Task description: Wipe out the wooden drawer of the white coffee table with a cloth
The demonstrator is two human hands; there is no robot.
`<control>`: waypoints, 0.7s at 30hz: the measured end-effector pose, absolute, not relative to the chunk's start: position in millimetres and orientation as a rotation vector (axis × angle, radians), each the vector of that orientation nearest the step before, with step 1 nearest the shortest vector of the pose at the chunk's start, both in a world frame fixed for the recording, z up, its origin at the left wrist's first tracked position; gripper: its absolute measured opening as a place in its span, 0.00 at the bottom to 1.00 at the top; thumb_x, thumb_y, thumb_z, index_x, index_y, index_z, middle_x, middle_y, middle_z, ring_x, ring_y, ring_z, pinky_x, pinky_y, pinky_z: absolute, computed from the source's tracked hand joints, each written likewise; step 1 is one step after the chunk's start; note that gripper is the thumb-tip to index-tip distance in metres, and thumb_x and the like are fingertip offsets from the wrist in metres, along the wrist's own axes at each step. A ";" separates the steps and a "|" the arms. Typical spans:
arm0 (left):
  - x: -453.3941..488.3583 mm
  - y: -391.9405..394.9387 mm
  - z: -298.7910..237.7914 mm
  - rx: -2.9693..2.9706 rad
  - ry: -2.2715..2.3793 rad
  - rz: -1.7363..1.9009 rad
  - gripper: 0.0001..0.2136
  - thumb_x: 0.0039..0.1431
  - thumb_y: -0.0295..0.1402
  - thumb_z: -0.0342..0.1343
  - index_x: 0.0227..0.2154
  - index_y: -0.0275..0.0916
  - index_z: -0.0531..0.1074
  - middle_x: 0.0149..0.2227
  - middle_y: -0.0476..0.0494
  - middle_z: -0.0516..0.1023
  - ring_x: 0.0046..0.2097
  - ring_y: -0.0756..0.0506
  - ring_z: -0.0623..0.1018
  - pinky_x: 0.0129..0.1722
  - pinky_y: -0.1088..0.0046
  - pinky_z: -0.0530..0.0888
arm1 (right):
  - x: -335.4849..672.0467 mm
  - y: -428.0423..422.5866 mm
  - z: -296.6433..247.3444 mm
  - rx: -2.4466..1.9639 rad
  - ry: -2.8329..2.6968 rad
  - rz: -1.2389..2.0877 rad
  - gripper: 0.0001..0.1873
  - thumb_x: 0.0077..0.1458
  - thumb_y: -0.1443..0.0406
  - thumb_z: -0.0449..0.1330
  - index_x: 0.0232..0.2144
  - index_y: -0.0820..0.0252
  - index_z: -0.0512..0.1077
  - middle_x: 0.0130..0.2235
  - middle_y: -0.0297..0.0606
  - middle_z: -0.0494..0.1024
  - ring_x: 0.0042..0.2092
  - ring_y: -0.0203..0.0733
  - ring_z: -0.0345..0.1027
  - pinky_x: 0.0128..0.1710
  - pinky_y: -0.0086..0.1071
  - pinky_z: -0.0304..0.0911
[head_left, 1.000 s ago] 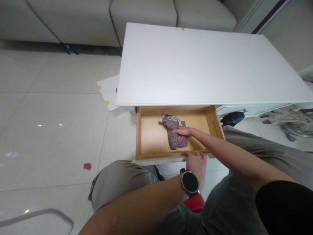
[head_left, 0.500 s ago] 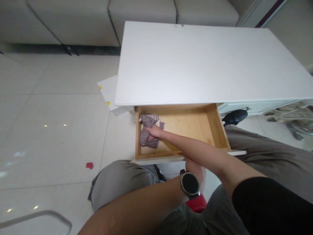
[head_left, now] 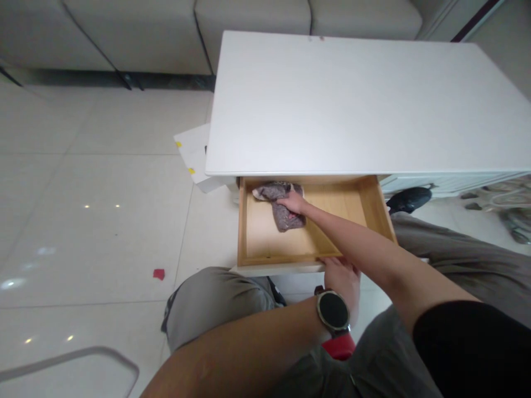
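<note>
A wooden drawer [head_left: 252, 232] stands pulled out from under a white table [head_left: 357, 105]. Inside it lies a crumpled grey patterned cloth [head_left: 280, 205], near the back. My right hand [head_left: 293, 203] reaches into the drawer and presses down on the cloth with its fingers closed over it. My left hand [head_left: 343, 279], with a black watch on the wrist, grips the drawer's white front edge at the middle. My bent knees in grey trousers sit just below the drawer.
A pale sofa [head_left: 124, 33] runs along the back, behind the table. White paper with yellow tabs [head_left: 191, 157] lies on the tiled floor left of the table. A small red scrap [head_left: 159, 273] lies on the tiles. A dark shoe [head_left: 409, 199] shows right of the drawer.
My right hand slid the cloth from the drawer's middle to its left wall, then back toward the rear centre. My left hand stayed on the drawer front.
</note>
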State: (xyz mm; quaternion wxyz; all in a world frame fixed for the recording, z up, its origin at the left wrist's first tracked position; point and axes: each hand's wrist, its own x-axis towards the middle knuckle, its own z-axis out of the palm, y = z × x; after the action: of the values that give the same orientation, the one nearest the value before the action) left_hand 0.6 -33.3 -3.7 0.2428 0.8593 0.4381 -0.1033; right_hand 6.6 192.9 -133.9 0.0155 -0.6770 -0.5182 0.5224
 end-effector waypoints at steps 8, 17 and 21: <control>-1.9 -32.7 -9.8 2.375 1.163 -0.296 0.22 0.70 0.25 0.41 0.64 0.34 0.66 0.51 0.29 0.78 0.51 0.36 0.79 0.48 0.51 0.74 | 115.8 179.1 -125.2 -2.391 -1.373 1.381 0.17 0.63 0.58 0.59 0.39 0.72 0.70 0.23 0.42 0.72 0.22 0.37 0.68 0.25 0.29 0.66; -4.0 -33.9 -11.1 2.395 1.148 -0.278 0.22 0.70 0.26 0.41 0.63 0.35 0.67 0.50 0.30 0.79 0.51 0.35 0.79 0.49 0.49 0.73 | 45.0 187.7 -125.6 -2.328 -1.453 1.519 0.27 0.59 0.51 0.63 0.46 0.72 0.71 0.34 0.54 0.80 0.23 0.46 0.75 0.21 0.31 0.66; -1.1 -35.8 -20.3 2.293 1.123 -0.193 0.20 0.68 0.26 0.46 0.59 0.34 0.73 0.52 0.27 0.80 0.55 0.31 0.76 0.51 0.46 0.71 | -26.2 195.9 -129.9 -2.138 -1.621 1.658 0.31 0.55 0.48 0.64 0.49 0.70 0.72 0.42 0.53 0.82 0.26 0.50 0.78 0.19 0.34 0.68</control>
State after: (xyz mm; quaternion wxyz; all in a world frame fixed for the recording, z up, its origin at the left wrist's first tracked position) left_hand -1.1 -35.8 -20.3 0.2864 0.8581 0.4201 -0.0723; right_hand -26.2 195.9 -129.9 -0.0062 -0.6779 -0.5141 0.5255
